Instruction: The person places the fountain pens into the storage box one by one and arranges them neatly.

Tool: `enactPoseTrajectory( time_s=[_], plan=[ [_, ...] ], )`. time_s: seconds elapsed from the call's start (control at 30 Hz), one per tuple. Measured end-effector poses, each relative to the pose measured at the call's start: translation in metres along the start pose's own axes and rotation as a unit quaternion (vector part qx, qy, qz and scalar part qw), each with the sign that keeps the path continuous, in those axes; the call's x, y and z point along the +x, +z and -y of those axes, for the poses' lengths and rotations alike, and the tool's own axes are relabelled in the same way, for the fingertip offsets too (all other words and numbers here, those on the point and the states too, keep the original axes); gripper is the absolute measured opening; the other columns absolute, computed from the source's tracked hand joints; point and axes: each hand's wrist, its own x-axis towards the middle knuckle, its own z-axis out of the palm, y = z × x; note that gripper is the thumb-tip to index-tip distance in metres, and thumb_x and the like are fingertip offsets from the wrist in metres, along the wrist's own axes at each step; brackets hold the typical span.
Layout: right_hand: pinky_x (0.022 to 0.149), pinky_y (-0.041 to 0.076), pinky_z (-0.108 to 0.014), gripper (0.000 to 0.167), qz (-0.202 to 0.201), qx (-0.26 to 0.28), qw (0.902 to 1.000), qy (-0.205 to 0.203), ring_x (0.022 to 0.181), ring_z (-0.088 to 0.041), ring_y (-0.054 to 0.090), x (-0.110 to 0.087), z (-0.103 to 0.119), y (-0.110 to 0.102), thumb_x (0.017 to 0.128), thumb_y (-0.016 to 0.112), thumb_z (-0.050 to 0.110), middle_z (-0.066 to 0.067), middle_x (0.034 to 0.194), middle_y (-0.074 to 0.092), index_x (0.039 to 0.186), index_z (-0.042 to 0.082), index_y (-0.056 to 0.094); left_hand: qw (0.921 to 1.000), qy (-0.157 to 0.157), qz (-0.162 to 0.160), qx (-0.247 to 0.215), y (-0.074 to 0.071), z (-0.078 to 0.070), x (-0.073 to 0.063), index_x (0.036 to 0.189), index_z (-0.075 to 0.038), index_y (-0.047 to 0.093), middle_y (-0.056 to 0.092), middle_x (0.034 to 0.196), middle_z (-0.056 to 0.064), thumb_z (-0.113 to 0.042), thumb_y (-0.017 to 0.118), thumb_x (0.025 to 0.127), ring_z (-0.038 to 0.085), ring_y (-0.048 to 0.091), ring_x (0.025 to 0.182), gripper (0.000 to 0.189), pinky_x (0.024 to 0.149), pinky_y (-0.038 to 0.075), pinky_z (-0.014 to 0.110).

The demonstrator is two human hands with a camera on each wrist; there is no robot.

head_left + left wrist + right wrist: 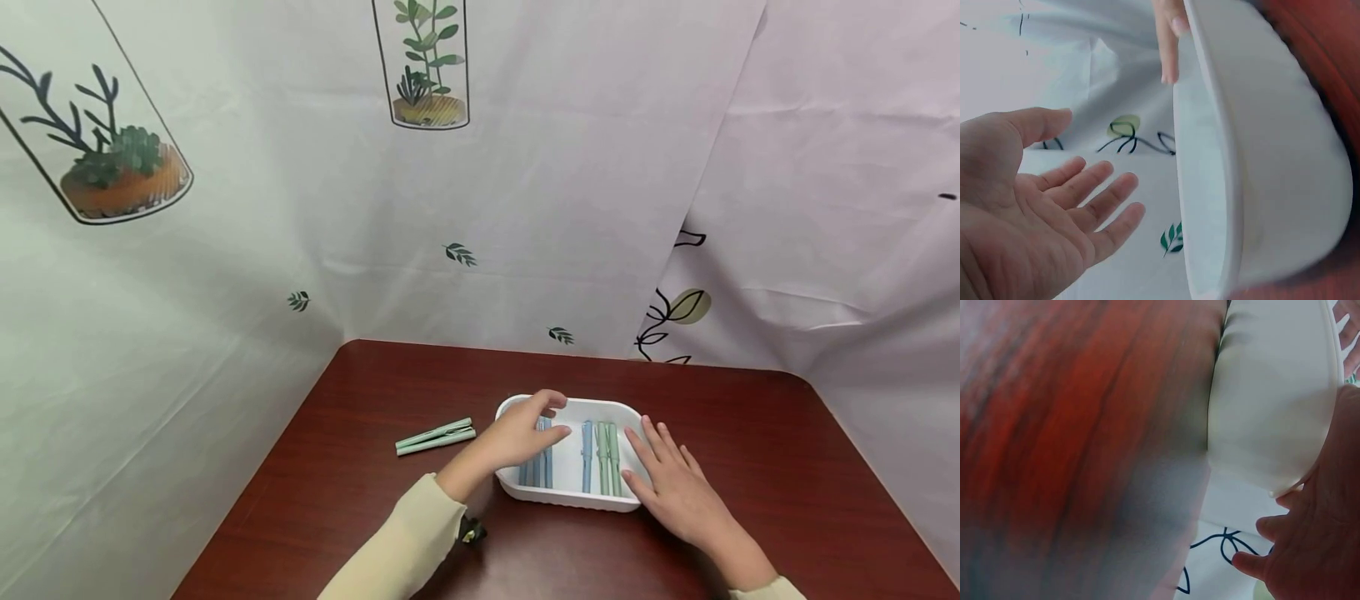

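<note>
A white plastic tray stands on the table. In its left part lie several blue pens, partly covered by my left hand. That hand hovers over the tray's left side, fingers spread and loosely bent, nothing between them; the left wrist view shows its palm bare. A light blue pen and two green pens lie side by side in the right part. My right hand rests with fingers extended along the tray's right rim. In the right wrist view its fingers are beside the tray wall.
Two more green pens lie on the dark red table, left of the tray. A small dark object shows beside the left sleeve. A printed cloth hangs behind the table's far edge.
</note>
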Motion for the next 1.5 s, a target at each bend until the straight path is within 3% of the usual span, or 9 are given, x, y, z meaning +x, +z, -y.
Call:
enactPoseTrajectory(
  time_s=[0.37,0.63,0.9,1.2,1.5],
  plan=[
    [0.113,0.020,-0.071,0.070,-0.001,0.000,1.0000,0.000,0.151,-0.044,0.019,0.000,0.000,0.001,0.101,0.055,0.051,-0.018,0.167,0.021,0.158,0.015,0.037,0.9975,0.053,-0.043,0.019,-0.039,0.026,-0.022,0.146,-0.010,0.051,0.056,0.145,0.006,-0.025,0.066,0.100,0.023,0.053,0.133,0.050,0.109,0.045,0.046],
    [0.114,0.019,-0.071,0.070,0.002,0.001,1.0000,0.005,0.151,-0.045,0.018,0.001,0.000,0.001,0.101,0.055,0.050,-0.018,0.167,0.020,0.158,0.015,0.037,0.9927,0.078,-0.044,0.080,-0.063,0.045,-0.036,0.148,-0.009,0.050,0.049,0.153,0.008,-0.026,0.066,0.100,0.026,0.045,0.142,0.054,0.115,0.037,0.048],
    [0.114,0.019,-0.071,0.069,0.001,0.001,1.0000,0.005,0.151,-0.045,0.018,0.001,0.001,0.000,0.101,0.056,0.049,-0.019,0.167,0.020,0.158,0.015,0.037,0.9910,0.057,-0.053,0.109,-0.082,0.063,-0.051,0.152,-0.008,0.044,0.044,0.156,0.011,-0.024,0.068,0.099,0.030,0.039,0.145,0.061,0.117,0.034,0.050],
    [0.114,0.019,-0.071,0.069,0.001,0.004,1.0000,0.004,0.151,-0.045,0.018,0.001,-0.001,0.001,0.101,0.055,0.050,-0.018,0.167,0.020,0.158,0.015,0.037,0.9889,0.030,-0.051,0.136,-0.090,0.081,-0.061,0.153,-0.010,0.043,0.037,0.161,0.012,-0.021,0.070,0.097,0.032,0.034,0.148,0.063,0.117,0.034,0.052],
    [0.114,0.019,-0.071,0.068,-0.002,0.001,1.0000,0.002,0.151,-0.045,0.019,0.001,-0.001,0.001,0.101,0.056,0.048,-0.018,0.167,0.021,0.158,0.015,0.038,0.9851,0.023,-0.061,0.159,-0.096,0.106,-0.068,0.151,-0.006,0.045,0.038,0.159,0.017,-0.021,0.072,0.096,0.039,0.035,0.146,0.063,0.114,0.035,0.056]
  ],
)
